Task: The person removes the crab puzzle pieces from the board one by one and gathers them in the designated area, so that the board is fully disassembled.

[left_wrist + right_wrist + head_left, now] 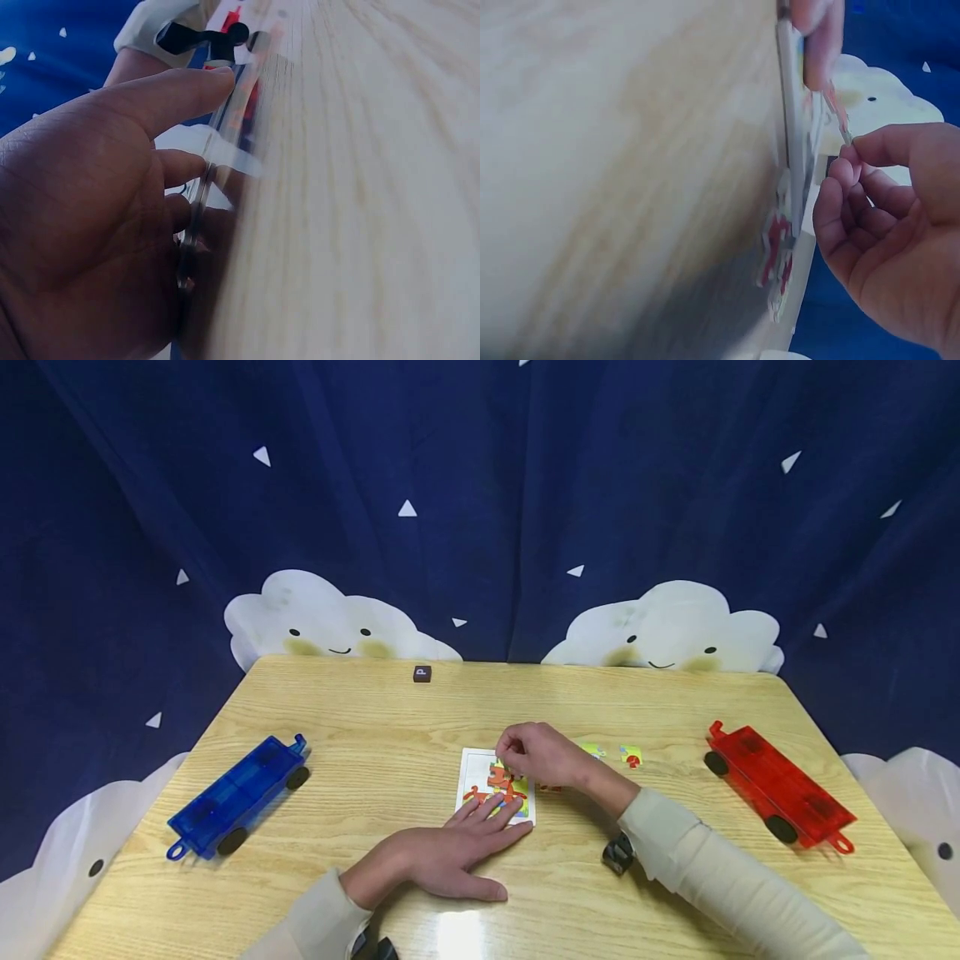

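A small jigsaw puzzle board with a white border lies mid-table, partly filled with orange, yellow and green pieces. My left hand rests over its near edge with fingers straight, the fingertips on the picture. Above the board, my right hand pinches a thin puzzle piece between thumb and index finger; the piece is tilted up on edge in the right wrist view. Loose puzzle pieces lie right of the board, some half hidden behind the right hand. In the left wrist view, the left thumb is extended along the tabletop.
A blue see-through toy wagon stands at the left of the wooden table, a red one at the right. Toward the back edge sits a small dark block marked P. A navy curtain with clouds hangs behind.
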A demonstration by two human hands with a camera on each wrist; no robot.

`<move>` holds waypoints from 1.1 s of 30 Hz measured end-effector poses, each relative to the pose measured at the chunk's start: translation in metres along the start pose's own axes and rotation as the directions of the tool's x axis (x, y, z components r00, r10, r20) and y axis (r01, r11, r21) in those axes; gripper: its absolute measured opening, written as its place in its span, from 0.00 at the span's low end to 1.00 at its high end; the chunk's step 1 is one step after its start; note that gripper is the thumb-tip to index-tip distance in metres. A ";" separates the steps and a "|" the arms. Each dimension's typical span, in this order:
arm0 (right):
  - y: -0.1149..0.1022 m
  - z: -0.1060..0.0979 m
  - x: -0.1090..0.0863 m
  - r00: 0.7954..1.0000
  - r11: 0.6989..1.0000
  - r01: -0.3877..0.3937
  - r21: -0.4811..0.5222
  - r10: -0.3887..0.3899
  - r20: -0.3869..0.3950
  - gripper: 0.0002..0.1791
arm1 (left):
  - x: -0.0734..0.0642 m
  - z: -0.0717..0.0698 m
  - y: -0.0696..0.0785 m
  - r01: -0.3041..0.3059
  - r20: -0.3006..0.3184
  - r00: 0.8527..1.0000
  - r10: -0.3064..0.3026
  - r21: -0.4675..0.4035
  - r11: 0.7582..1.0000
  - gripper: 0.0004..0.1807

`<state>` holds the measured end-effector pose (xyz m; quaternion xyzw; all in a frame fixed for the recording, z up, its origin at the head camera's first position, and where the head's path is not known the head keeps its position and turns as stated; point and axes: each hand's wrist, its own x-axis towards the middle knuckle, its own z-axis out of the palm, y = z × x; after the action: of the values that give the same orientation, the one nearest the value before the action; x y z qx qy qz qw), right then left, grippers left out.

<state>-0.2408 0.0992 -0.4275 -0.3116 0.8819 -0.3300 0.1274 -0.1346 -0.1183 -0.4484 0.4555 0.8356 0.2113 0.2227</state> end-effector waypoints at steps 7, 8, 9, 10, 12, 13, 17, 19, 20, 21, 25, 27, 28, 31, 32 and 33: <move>0.003 -0.014 -0.004 1.000 1.000 0.010 0.016 -0.009 -0.027 0.07 | 0.001 0.000 -0.001 -0.012 -0.001 1.000 0.012 0.004 1.000 0.43; 0.003 -0.016 -0.006 1.000 1.000 0.013 0.016 -0.013 -0.025 0.07 | 0.001 0.000 -0.001 -0.010 0.001 1.000 0.010 0.004 1.000 0.43; 0.002 -0.019 -0.008 1.000 1.000 0.019 0.018 -0.019 -0.021 0.07 | 0.001 -0.001 -0.001 -0.007 0.002 1.000 0.007 0.005 1.000 0.43; 0.003 -0.021 -0.010 1.000 1.000 0.022 0.019 -0.022 -0.018 0.07 | 0.001 -0.001 -0.001 -0.005 0.003 1.000 0.005 0.005 1.000 0.43; 0.004 -0.025 -0.014 1.000 1.000 0.016 0.018 -0.016 -0.009 0.07 | 0.001 -0.001 -0.001 -0.004 0.003 1.000 0.004 0.002 1.000 0.44; 0.005 -0.027 -0.017 1.000 1.000 0.010 0.017 -0.010 -0.004 0.07 | 0.001 -0.001 -0.001 -0.003 0.004 1.000 0.003 -0.004 1.000 0.44; 0.012 -0.034 -0.027 1.000 1.000 -0.005 -0.001 0.005 0.007 0.08 | 0.001 -0.002 0.001 0.001 0.006 1.000 -0.001 -0.013 1.000 0.44; 0.017 -0.038 -0.032 1.000 1.000 -0.005 -0.004 0.005 0.010 0.08 | 0.001 -0.002 0.001 0.001 0.008 1.000 -0.001 -0.015 1.000 0.44; 0.020 -0.040 -0.035 1.000 1.000 -0.004 -0.002 0.004 0.013 0.08 | 0.001 -0.002 0.001 0.000 0.008 1.000 0.000 -0.015 1.000 0.44; 0.022 -0.042 -0.038 1.000 1.000 -0.003 0.004 0.003 0.018 0.08 | 0.001 -0.002 0.001 -0.001 0.008 1.000 0.002 -0.015 1.000 0.44; 0.032 -0.051 -0.048 0.999 1.000 -0.006 0.023 0.005 0.043 0.08 | 0.001 -0.001 0.001 -0.006 0.006 1.000 0.006 -0.010 1.000 0.43; 0.038 -0.055 -0.052 0.998 1.000 -0.011 0.026 0.010 0.054 0.08 | 0.001 -0.001 0.000 -0.006 0.007 1.000 0.006 -0.011 1.000 0.43; 0.040 -0.057 -0.055 0.998 1.000 -0.017 0.026 0.016 0.058 0.08 | 0.001 -0.001 0.000 -0.005 0.006 1.000 0.005 -0.012 1.000 0.43; 0.046 -0.063 -0.061 0.996 0.999 -0.044 0.028 0.042 0.073 0.08 | 0.001 -0.001 0.000 -0.003 0.007 1.000 0.004 -0.019 1.000 0.43; 0.048 -0.065 -0.063 0.996 0.998 -0.056 0.026 0.053 0.075 0.07 | 0.001 0.000 0.000 -0.003 0.006 1.000 0.003 -0.020 1.000 0.43; 0.050 -0.067 -0.065 0.995 0.997 -0.067 0.024 0.065 0.078 0.07 | 0.001 0.000 0.000 -0.003 0.006 1.000 0.004 -0.020 1.000 0.43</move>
<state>-0.2425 0.2033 -0.4091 -0.2931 0.8816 -0.3252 0.1764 -0.1353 -0.1179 -0.4484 0.4553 0.8320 0.2187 0.2293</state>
